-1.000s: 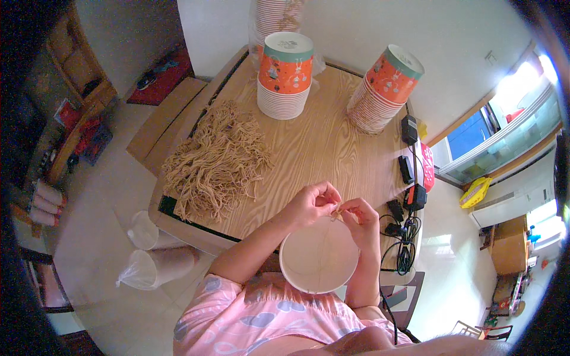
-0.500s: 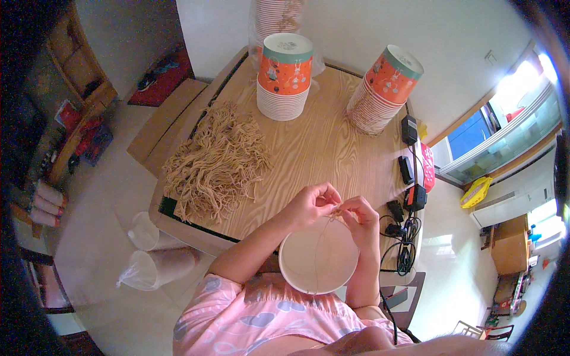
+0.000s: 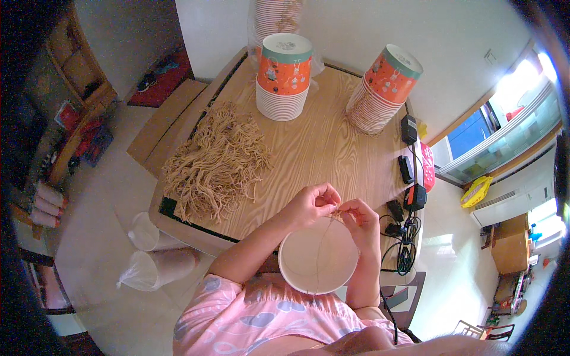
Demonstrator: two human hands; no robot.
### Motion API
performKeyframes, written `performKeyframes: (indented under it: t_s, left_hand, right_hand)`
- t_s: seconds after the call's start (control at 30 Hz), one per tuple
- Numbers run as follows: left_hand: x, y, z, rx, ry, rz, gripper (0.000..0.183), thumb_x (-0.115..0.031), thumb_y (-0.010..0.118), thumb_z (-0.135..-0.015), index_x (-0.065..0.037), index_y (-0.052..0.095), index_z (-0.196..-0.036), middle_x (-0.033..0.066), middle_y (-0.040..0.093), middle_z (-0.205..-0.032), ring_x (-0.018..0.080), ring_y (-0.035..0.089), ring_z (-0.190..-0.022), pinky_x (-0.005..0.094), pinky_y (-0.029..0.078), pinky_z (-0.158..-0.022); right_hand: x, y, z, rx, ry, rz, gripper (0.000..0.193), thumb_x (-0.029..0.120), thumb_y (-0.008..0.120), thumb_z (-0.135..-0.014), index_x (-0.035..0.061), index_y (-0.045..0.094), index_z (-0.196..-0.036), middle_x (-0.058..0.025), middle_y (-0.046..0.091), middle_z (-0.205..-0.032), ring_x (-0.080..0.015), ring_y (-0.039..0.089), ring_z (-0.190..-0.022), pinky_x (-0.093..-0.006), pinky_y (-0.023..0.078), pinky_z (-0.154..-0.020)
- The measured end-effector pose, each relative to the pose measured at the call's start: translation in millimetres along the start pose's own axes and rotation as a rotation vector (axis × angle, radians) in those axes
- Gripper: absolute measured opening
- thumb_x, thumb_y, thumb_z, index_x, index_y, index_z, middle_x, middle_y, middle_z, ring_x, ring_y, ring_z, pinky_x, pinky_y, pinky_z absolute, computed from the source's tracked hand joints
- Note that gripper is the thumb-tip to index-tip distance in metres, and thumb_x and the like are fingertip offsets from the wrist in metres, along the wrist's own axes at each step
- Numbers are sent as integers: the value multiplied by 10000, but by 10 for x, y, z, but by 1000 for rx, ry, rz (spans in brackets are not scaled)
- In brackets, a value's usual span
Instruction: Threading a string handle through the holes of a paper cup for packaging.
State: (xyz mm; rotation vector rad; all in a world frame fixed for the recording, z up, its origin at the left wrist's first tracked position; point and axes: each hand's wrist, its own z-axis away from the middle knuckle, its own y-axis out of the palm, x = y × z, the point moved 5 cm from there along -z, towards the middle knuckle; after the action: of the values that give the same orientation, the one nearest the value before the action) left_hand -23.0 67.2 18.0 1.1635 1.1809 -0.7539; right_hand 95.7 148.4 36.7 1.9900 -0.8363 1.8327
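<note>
Clock centred on the white paper tub [image 3: 297, 255] in front of the chest, 12 pointing away from the person; tub mouth up, just off the near edge of the table [image 3: 314, 154].

Left hand [image 3: 319, 203] at 12, thumb and forefinger pinched together on string [image 3: 317, 261] by the far rim. Right hand [image 3: 361, 218] between 1 and 2, fingertips closed on the same bit. Strand crosses the mouth to the rim at 6; too fine to tell how it is fixed.

Risks, my judgement: a loosened pinch would let the thin end slip. A hard tug could tear or bend the paper rim. Neither hand wraps the wall and the support below is hidden, so an uneven pull could tip the tub. String pile [image 3: 219, 163] between 10 and 11 lies loose; drawing one strand could snarl others. Coiled cable [image 3: 405, 255] near 3, close to the right forearm, could catch an elbow.

Containers: held tub shows only string inside. Upside-down tub stack [image 3: 285, 74] just short of 12, nested. Second stack [image 3: 386, 83] between 12 and 1, nested, tan strands along its rims; lean may be lens bend. Bagged stack [image 3: 277, 18] behind the first. Clear bag [image 3: 172, 267] on the floor at 9, pale round stack inside.
</note>
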Motion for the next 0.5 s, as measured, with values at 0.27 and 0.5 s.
performKeyframes:
  t_s: [0.27, 0.5]
  left_hand:
    - [-48, 18, 13, 11, 5, 30, 89, 9, 560, -823, -18, 541, -906, 7, 560, -815, 74, 549, -756, 227, 474, -705]
    - [-13, 2, 13, 3, 9, 8, 94, -6, 566, -826, -33, 551, -914, 6, 579, -816, 84, 560, -779, 242, 467, -738]
  right_hand:
    - [82, 5, 17, 5, 132, -40, 69, -5, 630, -792, -13, 595, -852, -45, 617, -844, -111, 589, -804, -239, 473, -726]
    - [83, 61, -2, 6, 66, 36, 104, 3, 671, -759, 3, 582, -814, -39, 612, -806, -110, 586, -796, -235, 470, -718]
